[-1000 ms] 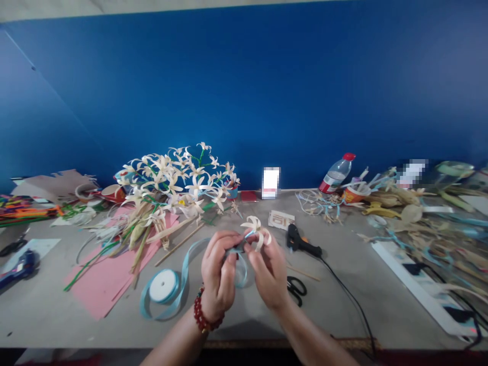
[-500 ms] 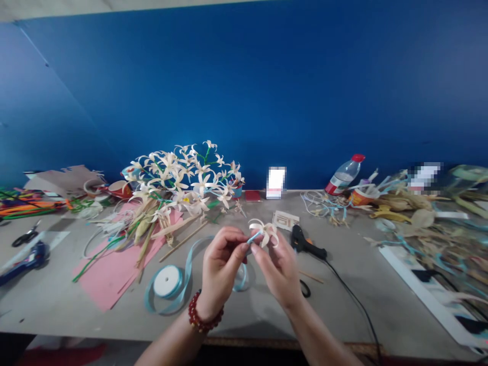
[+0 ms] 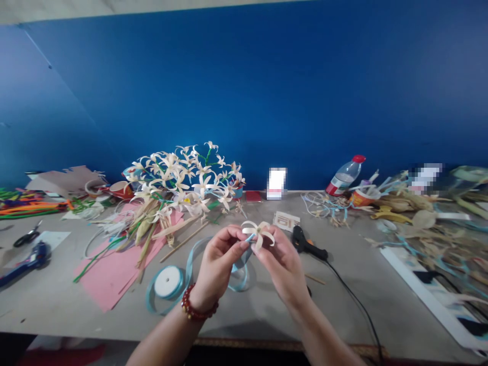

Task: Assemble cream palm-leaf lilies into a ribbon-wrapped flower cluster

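Both my hands meet above the middle of the grey table [image 3: 46,305]. My left hand [image 3: 217,264], with a red bead bracelet on its wrist, pinches the light blue ribbon [image 3: 238,272] just under a small cream paper flower [image 3: 257,233]. My right hand [image 3: 282,264] is closed on the flower's short stem from the other side. The ribbon trails down and left to its white spool [image 3: 168,282] lying flat on the table.
A bunch of cream flowers on green stems [image 3: 183,180] lies over pink paper [image 3: 110,269] at the left. A black glue gun [image 3: 307,244] with its cord lies right of my hands. Plastic bottle [image 3: 343,178], straw scraps and a white power strip [image 3: 427,290] fill the right.
My hands have shifted slightly and drawn closer together around the flower's base, and the flower has turned a little. The view has moved slightly.
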`<state>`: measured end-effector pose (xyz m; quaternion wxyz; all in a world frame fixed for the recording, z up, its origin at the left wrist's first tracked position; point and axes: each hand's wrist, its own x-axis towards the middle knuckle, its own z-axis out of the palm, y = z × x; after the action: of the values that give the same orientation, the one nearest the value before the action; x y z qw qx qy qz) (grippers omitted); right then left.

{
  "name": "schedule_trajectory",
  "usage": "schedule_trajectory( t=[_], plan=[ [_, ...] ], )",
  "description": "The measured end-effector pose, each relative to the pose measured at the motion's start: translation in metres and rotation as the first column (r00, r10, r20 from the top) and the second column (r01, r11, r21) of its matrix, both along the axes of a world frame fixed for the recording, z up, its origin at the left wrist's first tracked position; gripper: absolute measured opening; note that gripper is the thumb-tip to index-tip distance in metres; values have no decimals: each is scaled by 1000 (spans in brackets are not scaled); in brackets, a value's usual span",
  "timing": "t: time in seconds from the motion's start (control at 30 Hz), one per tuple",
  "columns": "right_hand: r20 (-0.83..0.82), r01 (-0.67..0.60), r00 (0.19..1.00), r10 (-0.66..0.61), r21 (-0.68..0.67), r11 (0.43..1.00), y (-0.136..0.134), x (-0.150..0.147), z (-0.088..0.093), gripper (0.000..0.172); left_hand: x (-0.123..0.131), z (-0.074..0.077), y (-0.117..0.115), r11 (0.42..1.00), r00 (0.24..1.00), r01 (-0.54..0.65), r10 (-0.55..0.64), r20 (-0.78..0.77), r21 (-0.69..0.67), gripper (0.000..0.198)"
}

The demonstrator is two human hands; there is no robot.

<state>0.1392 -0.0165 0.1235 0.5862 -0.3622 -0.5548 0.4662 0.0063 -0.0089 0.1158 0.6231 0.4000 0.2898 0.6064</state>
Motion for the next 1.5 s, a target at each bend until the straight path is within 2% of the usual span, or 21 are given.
schedule_trajectory(
  t=[0.1, 0.17, 0.43, 0.73, 1.0, 1.3, 1.5],
  plan=[
    [25, -65, 998, 66, -37, 997, 1, 0, -1, 11, -3, 3, 0, 1000, 999, 14, -14, 32, -13, 13],
    [63, -84, 994, 85, -13, 996, 1, 0, -1, 10, -6, 3, 0, 998, 997, 43, -40, 61, -35, 14],
    [206, 31, 977, -51, 96, 995, -8, 0, 1, 10, -6, 5, -8, 954, 955, 244, -204, 214, -177, 18],
    [275, 37, 959, -62, 94, 995, -14, 1, -3, 11, 1, -9, -14, 937, 901, 297, -212, 379, -182, 17],
    [351, 28, 935, -54, 77, 997, -18, -2, -7, 10, -2, -22, -18, 932, 900, 289, -185, 394, -221, 21],
    [395, 59, 911, -120, 163, 985, -19, -7, -14, 7, -4, -26, -19, 957, 914, 196, -99, 394, -214, 23],
    [379, 146, 902, -206, 181, 973, -19, -13, -14, 7, 1, -28, -20, 971, 914, 101, -4, 406, -217, 19]
  ],
)
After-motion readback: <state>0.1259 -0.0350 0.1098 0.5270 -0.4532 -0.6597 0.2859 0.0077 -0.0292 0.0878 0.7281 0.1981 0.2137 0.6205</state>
